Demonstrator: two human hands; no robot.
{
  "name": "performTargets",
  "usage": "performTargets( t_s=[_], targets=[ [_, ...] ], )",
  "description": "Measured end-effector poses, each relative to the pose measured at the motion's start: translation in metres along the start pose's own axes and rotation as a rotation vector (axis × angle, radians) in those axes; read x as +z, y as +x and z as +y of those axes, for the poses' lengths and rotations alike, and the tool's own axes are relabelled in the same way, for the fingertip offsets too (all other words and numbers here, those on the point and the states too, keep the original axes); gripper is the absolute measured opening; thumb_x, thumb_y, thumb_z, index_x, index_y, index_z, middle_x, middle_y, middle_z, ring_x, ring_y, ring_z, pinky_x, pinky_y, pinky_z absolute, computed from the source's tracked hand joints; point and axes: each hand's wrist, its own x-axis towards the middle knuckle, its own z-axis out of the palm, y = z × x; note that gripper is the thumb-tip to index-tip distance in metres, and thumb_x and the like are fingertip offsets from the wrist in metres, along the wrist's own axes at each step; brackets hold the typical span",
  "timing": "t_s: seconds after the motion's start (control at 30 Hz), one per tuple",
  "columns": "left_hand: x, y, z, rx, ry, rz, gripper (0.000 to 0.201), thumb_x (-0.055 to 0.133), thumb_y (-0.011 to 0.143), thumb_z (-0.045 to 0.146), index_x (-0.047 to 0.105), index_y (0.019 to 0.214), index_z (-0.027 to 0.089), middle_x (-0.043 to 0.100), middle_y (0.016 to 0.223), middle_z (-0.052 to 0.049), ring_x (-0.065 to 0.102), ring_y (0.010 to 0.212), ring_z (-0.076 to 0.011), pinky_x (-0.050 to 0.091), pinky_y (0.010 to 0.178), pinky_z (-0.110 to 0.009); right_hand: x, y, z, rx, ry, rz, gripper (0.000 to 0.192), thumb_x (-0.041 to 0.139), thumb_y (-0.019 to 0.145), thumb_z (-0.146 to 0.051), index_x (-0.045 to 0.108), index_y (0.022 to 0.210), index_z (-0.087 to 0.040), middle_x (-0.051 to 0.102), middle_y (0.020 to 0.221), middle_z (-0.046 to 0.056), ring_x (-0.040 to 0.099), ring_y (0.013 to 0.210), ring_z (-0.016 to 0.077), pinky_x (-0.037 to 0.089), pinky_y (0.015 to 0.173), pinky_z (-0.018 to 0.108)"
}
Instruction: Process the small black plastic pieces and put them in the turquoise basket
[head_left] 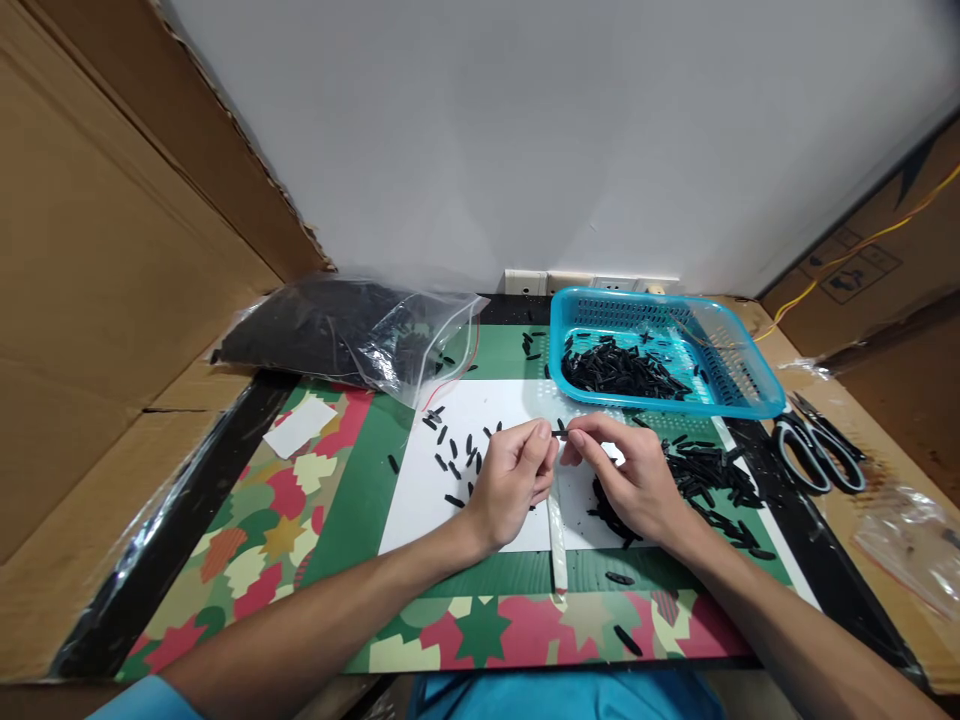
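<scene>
In the head view my left hand [517, 475] is closed, with the thumb pressed on the curled fingers. My right hand [626, 470] pinches with thumb and forefinger just beside it. A small black elongated piece [560, 433] spans the gap between both hands' fingertips. Below my left hand a white strip [557, 550] points toward the front edge; whether the fist holds its upper end is hidden. Loose black pieces [454, 468] lie scattered on the white sheet [420, 515] left of my hands. A heap of black pieces [712, 475] spreads behind and right of my right hand.
A blue plastic basket [750, 408] with more black pieces stands at the back right. Scissors [817, 455] lie right of it. A zip bag [322, 330] full of black material rests at the back left. Cardboard walls [112, 200] flank the table; sockets [525, 283] line the wall.
</scene>
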Motion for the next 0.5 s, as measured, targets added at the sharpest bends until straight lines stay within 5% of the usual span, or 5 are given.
performTargets(
  t_s=[0.5],
  targets=[
    [-0.0005,-0.0012,0.001,0.032,0.052,-0.032,0.044,0.058,0.101,0.06,0.044,0.082,0.022,0.034,0.054,0.011,0.027,0.043,-0.0051,0.025,0.041,-0.015,-0.0017,-0.0009,-0.0012,0.003,-0.041,-0.019,0.034,0.049,0.112,-0.035,0.068,0.087,-0.02,0.072,0.076,0.002,0.066,0.068,0.0158,0.047,0.066,0.027]
  ],
)
